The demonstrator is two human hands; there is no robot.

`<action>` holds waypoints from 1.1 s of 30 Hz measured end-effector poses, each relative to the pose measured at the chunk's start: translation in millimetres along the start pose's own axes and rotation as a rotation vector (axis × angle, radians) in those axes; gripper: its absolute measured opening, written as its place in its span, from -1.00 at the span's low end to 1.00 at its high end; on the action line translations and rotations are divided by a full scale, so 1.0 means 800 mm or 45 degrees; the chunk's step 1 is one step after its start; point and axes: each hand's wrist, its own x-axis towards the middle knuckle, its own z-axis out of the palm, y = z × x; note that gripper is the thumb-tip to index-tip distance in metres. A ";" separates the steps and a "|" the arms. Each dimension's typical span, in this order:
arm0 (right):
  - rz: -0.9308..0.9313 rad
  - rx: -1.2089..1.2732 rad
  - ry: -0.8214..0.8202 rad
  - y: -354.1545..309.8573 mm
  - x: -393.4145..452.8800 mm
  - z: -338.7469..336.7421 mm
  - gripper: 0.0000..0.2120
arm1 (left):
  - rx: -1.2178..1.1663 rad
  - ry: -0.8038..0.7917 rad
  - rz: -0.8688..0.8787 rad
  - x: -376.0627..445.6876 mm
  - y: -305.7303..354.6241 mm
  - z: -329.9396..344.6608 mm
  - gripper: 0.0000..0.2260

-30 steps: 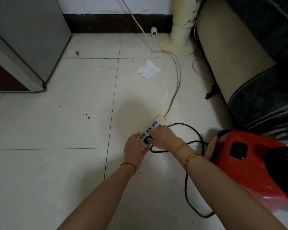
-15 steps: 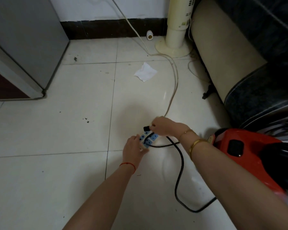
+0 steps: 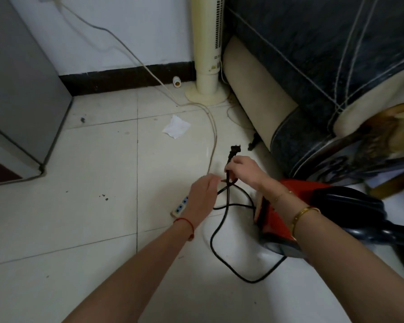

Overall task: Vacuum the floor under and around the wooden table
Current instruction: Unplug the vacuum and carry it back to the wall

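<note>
Pale floor tiles [image 3: 79, 206] fill the view, speckled with dark crumbs, running up to a white wall with a black skirting board at 12 o'clock. At 9 to 10 o'clock stands a grey cabinet [image 3: 16, 101]. A cream tower fan [image 3: 208, 54] rises at 12 o'clock, and beside it, from 1 to 3 o'clock, sits a dark patterned sofa [image 3: 313, 66] with a beige base. A crumpled white tissue [image 3: 175, 129] lies on the tiles toward 12 o'clock, close to a beige cable [image 3: 214, 136] that trails from the wall down to a power strip [image 3: 180, 207], partly hidden under the left wrist.

The right hand [image 3: 244, 170], just right of centre, has its fingers curled round the black cord [image 3: 219, 234] a little below the plug [image 3: 303, 152], which points up, free of the power strip. The left hand [image 3: 202, 197] hovers next to it at centre, fingers loosely bent toward the cord; whether they touch it I cannot tell. The cord loops across the tiles toward 5 o'clock and back to the red vacuum cleaner [image 3: 278, 220], which sits on the floor at 4 o'clock beneath the right forearm, its black hose [image 3: 350, 206] curving away to the right. No table shows.
</note>
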 end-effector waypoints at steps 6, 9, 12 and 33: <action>0.027 0.235 0.049 0.012 -0.036 -0.036 -0.84 | 0.225 -0.364 0.104 -0.020 0.027 0.017 -0.87; -0.044 0.383 0.081 0.010 -0.057 -0.045 -0.90 | 0.222 -0.433 0.036 -0.022 0.020 0.025 -0.87; -0.060 0.311 0.101 0.014 -0.071 -0.054 -0.80 | 0.212 -0.432 -0.026 -0.023 0.013 0.023 -0.81; -0.551 -0.693 1.118 0.065 -0.213 -0.206 -0.89 | -0.118 -0.437 0.292 -0.024 0.151 0.143 -0.83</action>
